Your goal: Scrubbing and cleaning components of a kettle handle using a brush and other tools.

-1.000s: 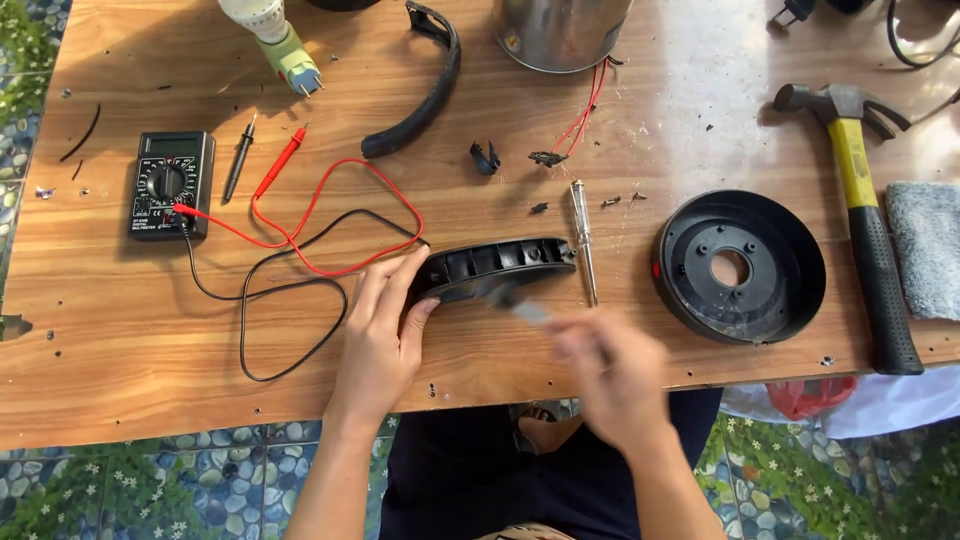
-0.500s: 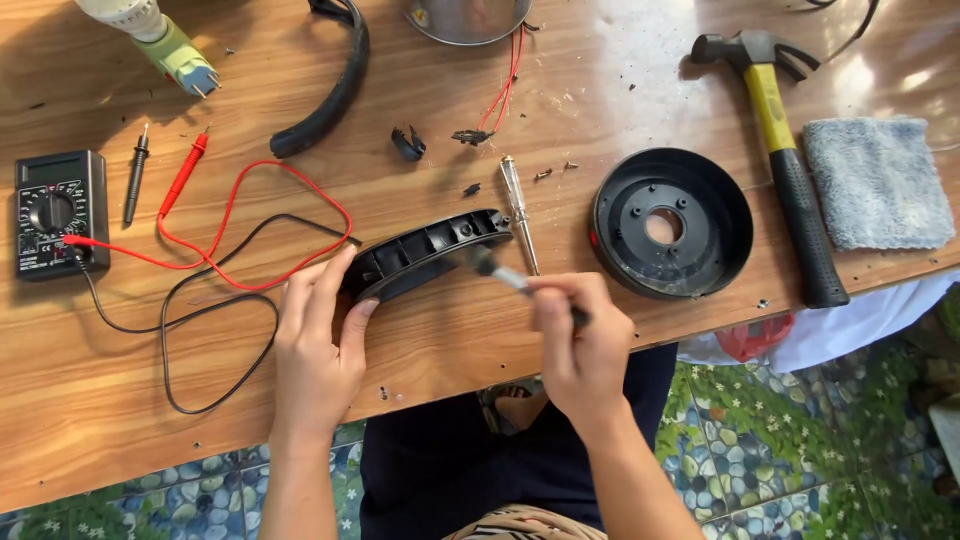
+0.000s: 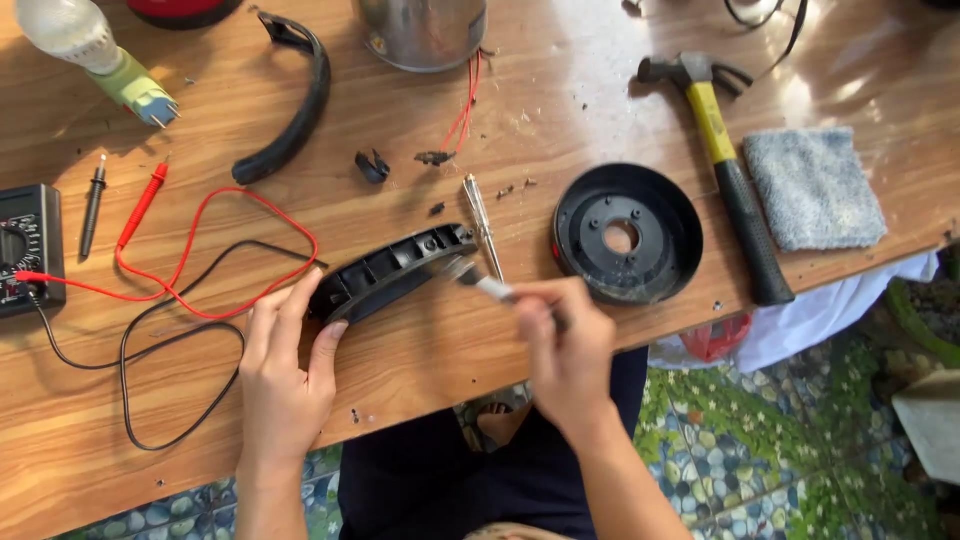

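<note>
Left hand (image 3: 283,375): clamped on curved black plastic housing (image 3: 392,270) — tilted on wooden worktop (image 3: 450,350).
Right hand (image 3: 565,345): closed around small brush (image 3: 478,280) — bristles touching housing.

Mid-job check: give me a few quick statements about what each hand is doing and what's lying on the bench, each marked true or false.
1. The left hand steadies the curved black plastic part on its edge. True.
2. The right hand holds the hammer. False: it holds a small brush against the black part; the hammer lies untouched on the table.
3. The grey cloth lies right of the hammer. True.
4. The round black base sits on the multimeter. False: they lie at opposite ends.
5. A screwdriver lies beside the black part. True.
</note>
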